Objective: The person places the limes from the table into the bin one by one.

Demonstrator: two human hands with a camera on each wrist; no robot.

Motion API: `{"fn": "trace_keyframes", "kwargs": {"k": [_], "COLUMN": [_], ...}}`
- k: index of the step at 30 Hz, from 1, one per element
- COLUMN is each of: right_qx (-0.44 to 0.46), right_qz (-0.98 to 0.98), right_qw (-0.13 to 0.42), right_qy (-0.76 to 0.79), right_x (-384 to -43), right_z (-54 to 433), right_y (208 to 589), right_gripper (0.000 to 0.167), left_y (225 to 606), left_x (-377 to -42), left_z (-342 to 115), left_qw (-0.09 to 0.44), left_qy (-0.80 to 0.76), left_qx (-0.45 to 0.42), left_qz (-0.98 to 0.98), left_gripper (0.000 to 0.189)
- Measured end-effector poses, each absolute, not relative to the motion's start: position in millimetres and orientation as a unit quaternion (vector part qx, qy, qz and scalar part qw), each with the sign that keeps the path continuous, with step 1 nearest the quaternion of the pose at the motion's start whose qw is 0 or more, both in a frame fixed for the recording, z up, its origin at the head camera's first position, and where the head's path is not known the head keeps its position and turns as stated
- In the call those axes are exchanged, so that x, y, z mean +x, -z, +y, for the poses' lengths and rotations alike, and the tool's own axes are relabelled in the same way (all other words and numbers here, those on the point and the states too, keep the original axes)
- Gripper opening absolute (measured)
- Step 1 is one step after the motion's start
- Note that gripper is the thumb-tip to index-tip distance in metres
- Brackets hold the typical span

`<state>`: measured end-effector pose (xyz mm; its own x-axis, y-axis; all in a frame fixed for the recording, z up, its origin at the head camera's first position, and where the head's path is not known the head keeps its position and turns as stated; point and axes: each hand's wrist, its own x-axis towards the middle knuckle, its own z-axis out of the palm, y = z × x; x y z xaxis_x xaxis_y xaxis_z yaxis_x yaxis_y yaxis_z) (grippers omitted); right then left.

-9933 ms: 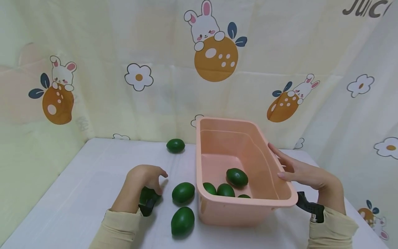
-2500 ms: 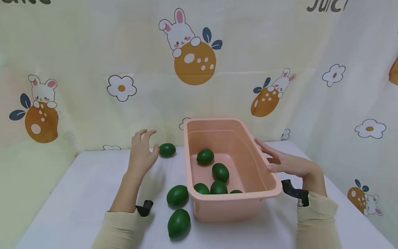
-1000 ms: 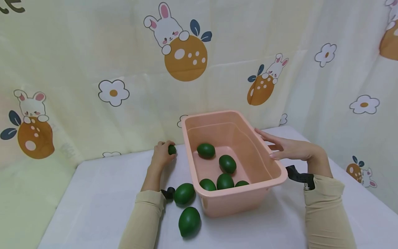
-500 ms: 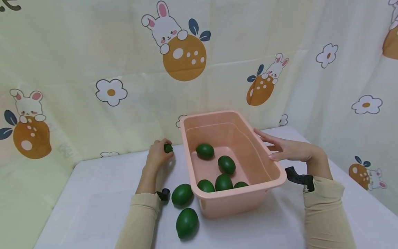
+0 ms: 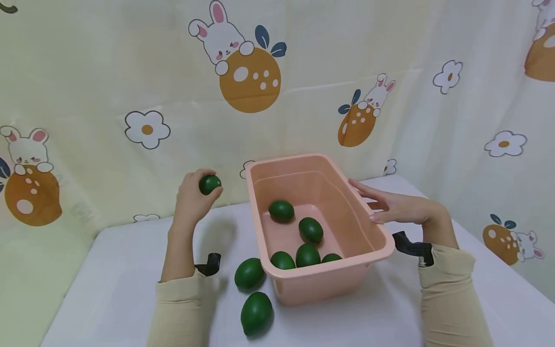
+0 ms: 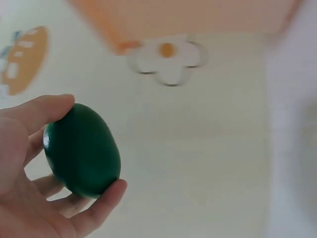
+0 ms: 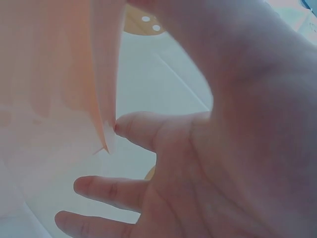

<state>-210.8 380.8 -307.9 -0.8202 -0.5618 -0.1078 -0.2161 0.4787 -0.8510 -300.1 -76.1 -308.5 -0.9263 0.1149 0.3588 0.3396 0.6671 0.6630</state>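
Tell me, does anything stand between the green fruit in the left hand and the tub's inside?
Only the left rim of the tub: the fruit, held in the left hand, is outside it and would probably have to pass over it. Nothing else visible stands between.

This is an indoor corner curtained off with printed cloth [image 5: 173, 96]; whether it belongs to a home, a studio or a lab cannot be told. The cloth is pale cream, with cartoon rabbits [image 5: 223, 43], orange-brown fruit prints [image 5: 251, 84] and white flowers [image 5: 147, 129], a cheerful pattern like that of a household curtain. It hangs behind the white surface [image 5: 125, 279] and along its sides. The black wrist cameras [image 5: 210, 265] point to a small recording set-up.
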Motion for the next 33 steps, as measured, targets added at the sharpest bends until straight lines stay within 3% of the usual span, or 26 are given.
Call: {"fn": "trace_keyframes", "kwargs": {"k": [6,12,19,33], "right_qx": [-0.228,-0.241,-0.245,-0.220], "right_qz": [0.842,0.839,0.842,0.845], "right_qw": [0.187,0.188,0.189,0.191], "right_qy": [0.451,0.450,0.442,0.448], "right_x": [-211,-212,-213,-212], "right_z": [376,373,371,376], "right_y": [309,309,309,306], "right_gripper": [0.084,0.084,0.084,0.085], "left_y": [278,259,252,246], "left_x": [-267,-236,-216,-213], "left_z": [-79,-73,-64,-54], "left_qw": [0.229,0.276,0.293,0.302], "left_qy": [0.423,0.440,0.449,0.437], "left_qx": [-0.135,-0.165,-0.190,-0.223], "left_qz": [-0.866,-0.838,-0.823,-0.817], "left_gripper": [0.043,0.046,0.053,0.047]}}
